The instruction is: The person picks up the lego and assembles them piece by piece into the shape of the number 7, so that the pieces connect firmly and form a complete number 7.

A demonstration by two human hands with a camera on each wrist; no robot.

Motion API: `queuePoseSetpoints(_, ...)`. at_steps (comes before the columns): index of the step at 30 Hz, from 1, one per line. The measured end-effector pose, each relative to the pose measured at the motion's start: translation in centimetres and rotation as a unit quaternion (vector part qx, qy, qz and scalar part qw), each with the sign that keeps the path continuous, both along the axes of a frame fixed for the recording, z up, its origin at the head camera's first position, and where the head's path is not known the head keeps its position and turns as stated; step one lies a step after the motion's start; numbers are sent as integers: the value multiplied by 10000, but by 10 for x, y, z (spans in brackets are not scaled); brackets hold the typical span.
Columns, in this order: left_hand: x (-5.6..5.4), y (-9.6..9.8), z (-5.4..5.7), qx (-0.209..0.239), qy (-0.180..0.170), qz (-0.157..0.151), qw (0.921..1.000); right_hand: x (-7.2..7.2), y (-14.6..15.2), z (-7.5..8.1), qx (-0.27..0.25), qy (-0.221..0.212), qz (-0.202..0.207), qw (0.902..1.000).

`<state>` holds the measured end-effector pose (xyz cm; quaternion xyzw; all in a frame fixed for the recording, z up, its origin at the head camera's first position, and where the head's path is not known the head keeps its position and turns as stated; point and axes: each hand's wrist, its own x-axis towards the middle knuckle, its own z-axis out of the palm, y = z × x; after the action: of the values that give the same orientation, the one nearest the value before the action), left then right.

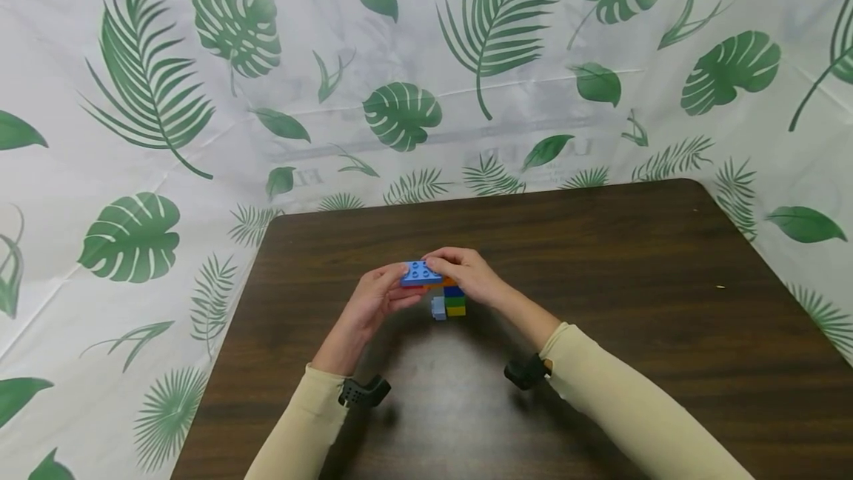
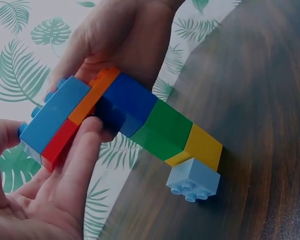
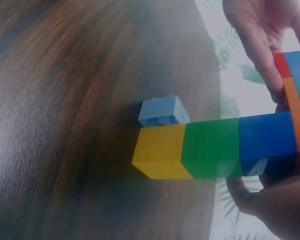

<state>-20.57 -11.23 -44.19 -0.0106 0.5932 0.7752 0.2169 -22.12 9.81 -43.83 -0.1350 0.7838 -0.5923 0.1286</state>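
A tower of toy building bricks stands on the table: yellow (image 2: 206, 147) at the bottom, green (image 2: 162, 130) above it, then dark blue (image 2: 130, 102). A thin orange brick (image 2: 95, 96) lies on top and juts toward the left hand. On it sits a blue studded brick (image 1: 420, 272), with a red brick (image 2: 57, 147) under its left end. My left hand (image 1: 373, 298) pinches the blue brick's left end, fingers under the red one. My right hand (image 1: 473, 272) grips the tower's top right, thumb on the blue brick. Beside the yellow brick, a pale blue brick (image 3: 160, 111) lies on its side.
The dark wooden table (image 1: 600, 302) extends around the tower on all sides. A white leaf-print sheet (image 1: 300, 58) hangs behind it and along the left and right. Black wrist cameras (image 1: 365, 391) sit below both hands, over the tabletop.
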Motion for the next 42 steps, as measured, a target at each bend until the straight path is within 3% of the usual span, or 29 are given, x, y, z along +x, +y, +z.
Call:
queuePoseSetpoints(7, 0, 0, 1, 122, -113, -441, 9989, 0, 1, -3, -42, 19, 40, 10000)
queuePoseSetpoints(17, 1, 0, 2, 168, -154, -305, 9993, -1, 1, -5, -129, 22, 157, 9998)
queuePoseSetpoints(30, 1, 2, 1, 297, 124, -309, 9990, -2, 1, -2, -107, 235, 185, 9995)
queuePoseSetpoints(36, 0, 1, 0, 184, 108, -374, 9991, 0, 3, -2, 561, 751, 278, 9952)
queuePoseSetpoints(40, 0, 0, -1, 122, 106, -406, 9990, 3, 6, -2, 1127, 1255, 226, 9854)
queuePoseSetpoints(42, 0, -1, -1, 90, 116, -422, 9990, 5, 8, -1, 1227, 1648, 2, 9787)
